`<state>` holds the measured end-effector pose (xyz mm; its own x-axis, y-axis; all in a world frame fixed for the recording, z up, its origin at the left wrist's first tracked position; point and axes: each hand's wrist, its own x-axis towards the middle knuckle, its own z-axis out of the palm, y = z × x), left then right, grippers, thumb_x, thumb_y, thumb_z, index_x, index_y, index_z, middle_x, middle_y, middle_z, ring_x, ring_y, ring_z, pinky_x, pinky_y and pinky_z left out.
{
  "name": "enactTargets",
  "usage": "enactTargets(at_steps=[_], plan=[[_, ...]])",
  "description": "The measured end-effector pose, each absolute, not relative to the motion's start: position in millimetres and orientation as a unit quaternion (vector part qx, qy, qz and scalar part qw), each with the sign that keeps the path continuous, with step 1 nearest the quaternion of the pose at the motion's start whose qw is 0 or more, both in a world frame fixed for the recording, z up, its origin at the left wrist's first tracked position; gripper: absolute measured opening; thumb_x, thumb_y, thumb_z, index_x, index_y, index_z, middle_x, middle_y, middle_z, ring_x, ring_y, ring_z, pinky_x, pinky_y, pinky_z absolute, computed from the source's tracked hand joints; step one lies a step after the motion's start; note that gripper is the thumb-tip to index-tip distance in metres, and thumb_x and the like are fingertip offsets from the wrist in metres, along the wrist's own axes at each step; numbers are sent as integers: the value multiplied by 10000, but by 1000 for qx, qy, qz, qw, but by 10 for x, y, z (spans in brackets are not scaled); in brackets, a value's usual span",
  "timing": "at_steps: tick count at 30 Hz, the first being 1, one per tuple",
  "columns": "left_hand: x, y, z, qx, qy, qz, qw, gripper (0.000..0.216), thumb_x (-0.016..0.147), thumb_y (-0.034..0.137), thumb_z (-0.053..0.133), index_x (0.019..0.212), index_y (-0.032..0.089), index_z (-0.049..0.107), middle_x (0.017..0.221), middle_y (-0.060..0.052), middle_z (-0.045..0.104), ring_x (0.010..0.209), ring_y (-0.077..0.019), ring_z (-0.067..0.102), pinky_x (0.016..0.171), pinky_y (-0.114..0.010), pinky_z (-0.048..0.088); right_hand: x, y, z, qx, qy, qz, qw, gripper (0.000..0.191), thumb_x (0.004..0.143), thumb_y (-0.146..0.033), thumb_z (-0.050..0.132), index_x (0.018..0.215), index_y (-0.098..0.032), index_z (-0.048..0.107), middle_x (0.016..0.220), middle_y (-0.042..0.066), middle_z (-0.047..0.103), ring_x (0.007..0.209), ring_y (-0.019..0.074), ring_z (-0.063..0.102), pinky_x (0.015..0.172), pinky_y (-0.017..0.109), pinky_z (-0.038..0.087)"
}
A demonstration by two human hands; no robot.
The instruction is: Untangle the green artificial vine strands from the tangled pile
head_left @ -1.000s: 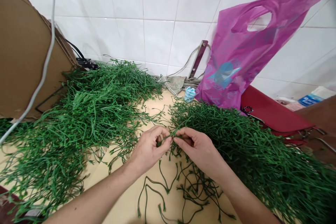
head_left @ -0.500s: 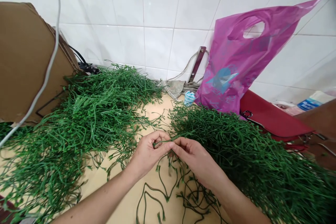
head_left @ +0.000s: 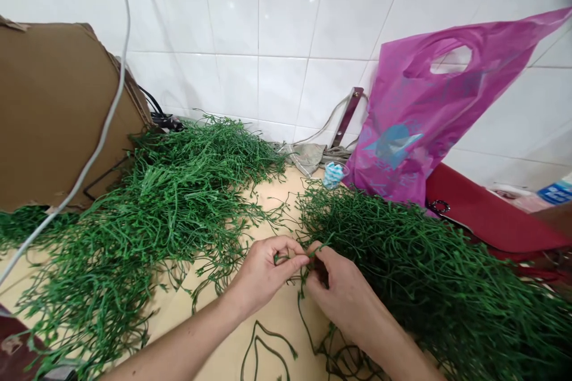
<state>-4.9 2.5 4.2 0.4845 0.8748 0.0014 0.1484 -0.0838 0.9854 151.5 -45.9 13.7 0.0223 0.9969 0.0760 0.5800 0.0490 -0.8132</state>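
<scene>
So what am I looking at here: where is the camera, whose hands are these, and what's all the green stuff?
No machine here: a person wears one camera on the head, looking down at their own bare hands. The left hand and right hand meet and pinch a thin green stem between them. On the yellowish tabletop lie two heaps of such stems, the left heap and the right heap. Behind are brown cardboard, a pink plastic bag and a red bag, against white wall tiles.
</scene>
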Motion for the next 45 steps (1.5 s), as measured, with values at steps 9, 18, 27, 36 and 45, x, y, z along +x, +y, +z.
enactTargets(at_steps=[9, 18, 27, 36, 45], plan=[[-73, 55, -47, 676, 362, 341, 544, 208, 867, 377, 649, 887, 172, 622, 713, 25, 508, 665, -114, 446, 595, -222, 347, 1565, -429, 167, -576, -559, 402, 442, 110, 754, -323, 598, 765, -215, 582, 703, -11, 595, 658, 156, 561, 620, 276, 479], [-76, 19, 83, 689, 394, 334, 509, 217, 892, 370, 595, 810, 169, 604, 638, 41, 465, 593, -107, 384, 560, -238, 307, 1544, -404, 145, -564, -570, 351, 484, 97, 770, -292, 660, 716, -217, 631, 772, 24, 625, 742, 184, 596, 686, 301, 496], [-101, 112, 67, 588, 323, 314, 671, 418, 818, 562, 656, 822, 153, 569, 723, 9, 510, 644, -107, 432, 570, -229, 333, 1457, -403, 68, -534, -499, 424, 535, 283, 725, -452, 765, 704, -213, 615, 778, 17, 637, 735, 167, 609, 684, 280, 520], [-166, 100, 206, 684, 308, 242, 616, 345, 910, 510, 529, 791, 192, 469, 664, 58, 350, 589, -102, 291, 533, -250, 243, 1641, -373, 182, -580, -626, 264, 448, 87, 807, -222, 535, 725, -230, 509, 765, 23, 632, 735, 183, 611, 676, 307, 498], [-168, 148, 99, 687, 318, 324, 567, 269, 960, 416, 484, 803, 200, 449, 661, 58, 414, 626, -115, 382, 611, -248, 325, 1811, -533, 279, -558, -721, 299, 280, 678, 768, -121, 604, 1410, -270, 445, 1432, 89, 505, 1361, 250, 434, 1159, 499, 341]])
